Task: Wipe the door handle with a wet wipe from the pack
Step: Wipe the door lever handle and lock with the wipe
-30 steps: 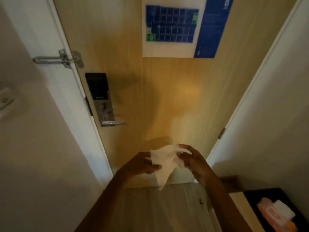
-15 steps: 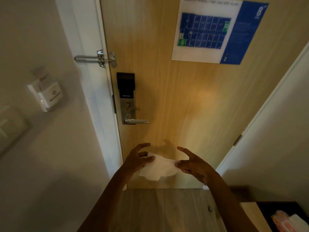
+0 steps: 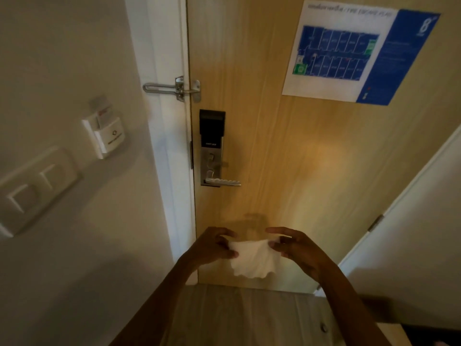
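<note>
Stretching between them, the wet wipe (image 3: 253, 260) was pinched at its left edge by the left hand (image 3: 212, 247) and right edge by the right hand (image 3: 295, 248); the door handle (image 3: 223, 181) sat well above both, untouched.

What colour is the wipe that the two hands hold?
White. The wet wipe shows best in the head view, the only one.
</note>
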A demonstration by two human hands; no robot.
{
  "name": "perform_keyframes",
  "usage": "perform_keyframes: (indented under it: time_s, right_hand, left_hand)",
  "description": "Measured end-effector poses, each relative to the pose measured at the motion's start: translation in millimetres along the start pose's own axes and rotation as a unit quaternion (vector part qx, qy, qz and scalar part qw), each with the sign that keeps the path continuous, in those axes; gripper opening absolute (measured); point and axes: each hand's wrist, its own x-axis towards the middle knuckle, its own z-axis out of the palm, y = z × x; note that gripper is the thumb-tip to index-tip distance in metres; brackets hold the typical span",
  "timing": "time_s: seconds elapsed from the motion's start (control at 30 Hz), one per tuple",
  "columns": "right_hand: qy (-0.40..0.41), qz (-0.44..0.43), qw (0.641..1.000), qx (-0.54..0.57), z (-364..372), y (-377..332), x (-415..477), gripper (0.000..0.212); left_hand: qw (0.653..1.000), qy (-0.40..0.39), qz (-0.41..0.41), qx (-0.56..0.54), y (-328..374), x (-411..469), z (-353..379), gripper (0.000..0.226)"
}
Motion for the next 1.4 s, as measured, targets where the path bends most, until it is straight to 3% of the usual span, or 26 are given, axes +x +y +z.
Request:
perform_keyframes:
  time_s: [0.27,0.47,0.57,0.7,0.8,0.93,1.03,1.17,1.4]
  right_hand:
    - [0.014,-0.031,0.985,-0.167,6,6,16,0.029]
    - [0.034,-0.075,0.935,-0.344,14,8,31,0.015]
    - [0.043,-0.093,0.921,-0.375,14,6,34,0.008]
    - [0.041,-0.074,0.948,-0.307,8,6,44,0.023]
    - [0.027,-0.046,0.992,-0.118,12,3,45,0.026]
    - [0.030,0.024,0.998,0.055,16,2,55,0.034]
    - [0.023,0.048,0.993,0.105,18,-1,60,0.034]
    - [-0.045,0.069,0.988,0.132,8,-4,68,0.038]
    - [-0.111,0.110,0.981,0.118,-5,-16,82,0.040]
  left_hand:
    - [0.987,0.077,0.052,0.131,-13,7,-9,0.022]
    - [0.984,0.092,0.042,0.148,-11,12,-18,0.019]
    - [0.984,0.099,0.042,0.140,-13,14,-23,0.018]
    - [0.985,0.122,0.054,0.107,-11,17,-29,0.015]
    - [0.988,0.135,0.052,0.062,-4,21,-31,0.014]
    - [0.991,0.124,0.035,-0.020,2,27,-27,0.019]
    - [0.988,0.144,0.020,-0.052,4,32,-25,0.016]
    - [0.983,0.165,-0.020,-0.080,7,38,-22,0.007]
    - [0.972,0.194,-0.096,-0.095,23,50,-13,0.018]
